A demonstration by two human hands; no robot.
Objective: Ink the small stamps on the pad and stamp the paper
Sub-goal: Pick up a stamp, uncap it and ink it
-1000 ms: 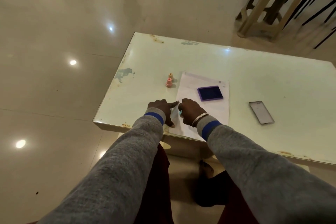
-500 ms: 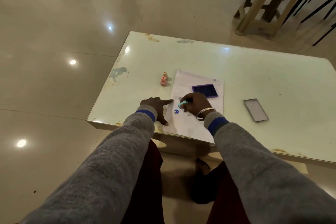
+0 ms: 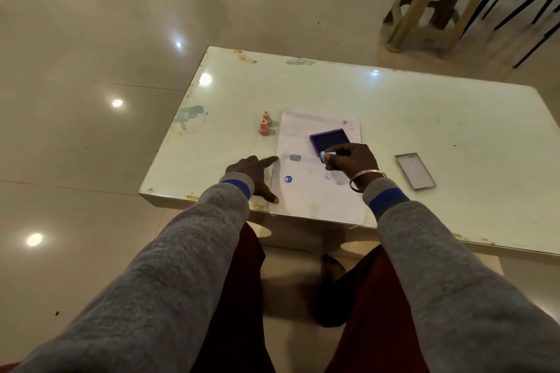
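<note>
Now, right hand [image 3: 353, 160] pinching teal stamp [image 3: 326, 156] beside pad [image 3: 329, 139], left hand [image 3: 251, 173] spread at paper [image 3: 315, 203] edge

Table [image 3: 424, 106]: glossy pale top, rust stains along the edges, blue-grey worn patch [image 3: 191, 113] toward 9 o'clock. Phone [image 3: 415, 171] lies flat on it, 4 o'clock of table centre. Floor [image 3: 91, 39]: shiny beige tile with lamp reflections. Beige stool [image 3: 436, 0] stands beyond the table at 1 o'clock, thin black legs [image 3: 521, 3] just beside it.
</note>
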